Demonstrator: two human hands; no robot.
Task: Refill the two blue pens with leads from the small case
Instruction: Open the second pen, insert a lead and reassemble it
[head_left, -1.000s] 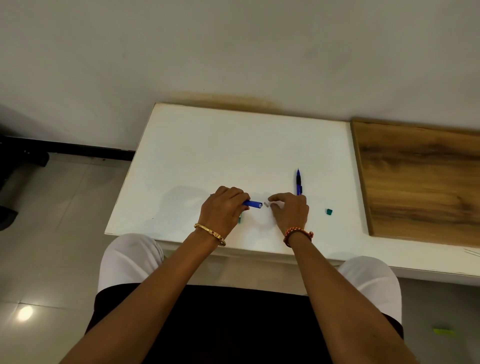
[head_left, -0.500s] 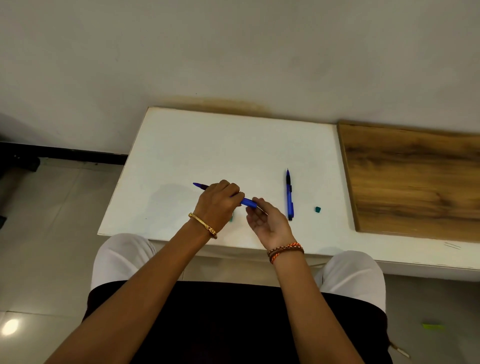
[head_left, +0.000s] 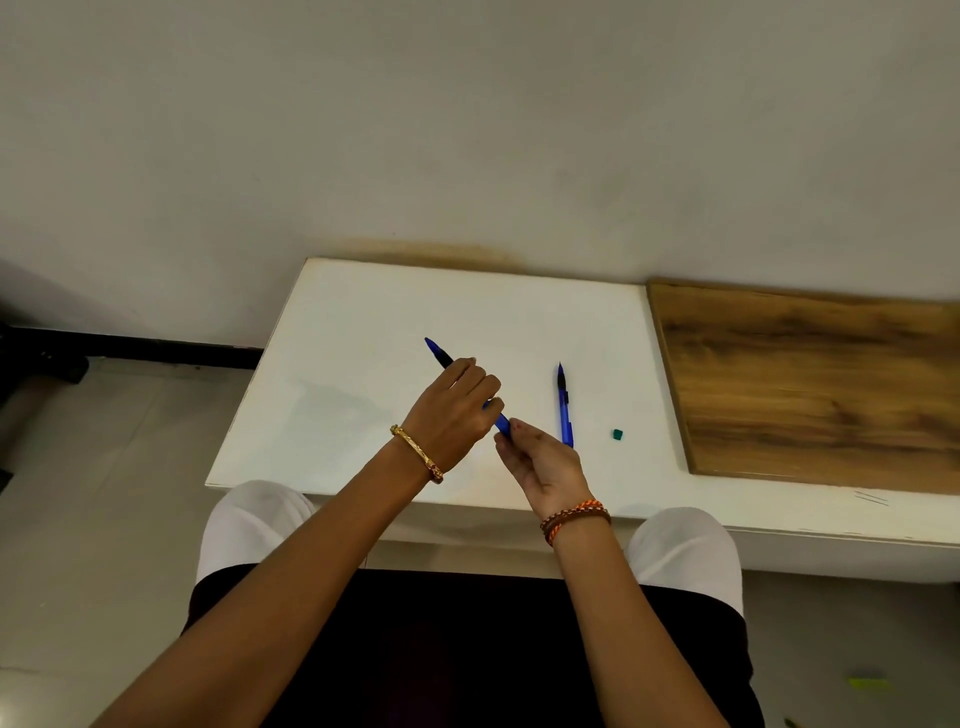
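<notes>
Gripping the raised pen in your left hand while your right hand pinches its rear end left of the lying pen, you risk snapping a lead if misaligned.

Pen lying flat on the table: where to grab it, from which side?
Pinch the free pen across its mid-barrel from above. It lies flat, tip pointing away, with bare table on both sides; its near end sits close to the right hand.

We see the left hand gripping one blue pen tilted above the table, the right hand pinching its rear end; the second pen lies beside.
</notes>
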